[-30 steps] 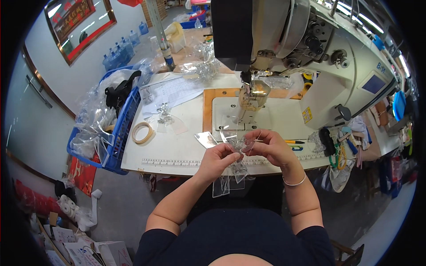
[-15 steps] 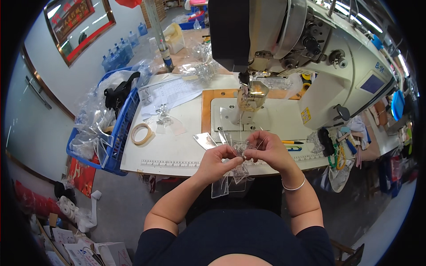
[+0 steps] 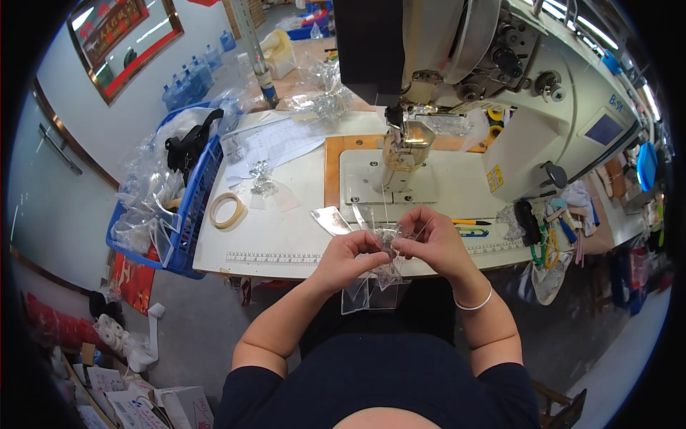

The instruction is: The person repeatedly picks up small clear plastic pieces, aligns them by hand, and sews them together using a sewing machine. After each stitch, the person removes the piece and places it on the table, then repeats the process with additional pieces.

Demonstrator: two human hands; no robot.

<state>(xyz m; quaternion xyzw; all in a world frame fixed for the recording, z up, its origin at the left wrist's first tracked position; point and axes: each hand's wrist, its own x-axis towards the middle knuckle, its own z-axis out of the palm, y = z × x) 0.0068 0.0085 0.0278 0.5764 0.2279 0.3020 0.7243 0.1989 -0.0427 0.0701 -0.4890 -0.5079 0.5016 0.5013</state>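
Note:
Both hands meet at the front edge of a white sewing table point(image 3: 286, 236), just before the post of a sewing machine point(image 3: 407, 154). Pinched between their fingertips is a clear plastic piece point(image 3: 386, 275), with folded, shiny transparent flaps that hang past the table edge. My left hand point(image 3: 350, 259) grips it from the left, thumb against fingers. From the right, my right hand point(image 3: 432, 239) pinches it too, a bangle on that wrist. A thin thread runs from the machine down to the hands. Beside my left hand lies a shiny clear strip point(image 3: 331, 220). Fingers cover part of the held piece.
Left on the table are a tape roll point(image 3: 226, 211) and a paper sheet point(image 3: 275, 146). A blue basket point(image 3: 196, 204) of clear plastic adjoins the table's left side. To the right lie a yellow pen point(image 3: 471, 222) and hanging tools point(image 3: 547, 243).
Both hands stay at nearly the same place, still pinching the clear plastic piece. Its hanging flaps have shifted slightly, and the whole view has moved a little.

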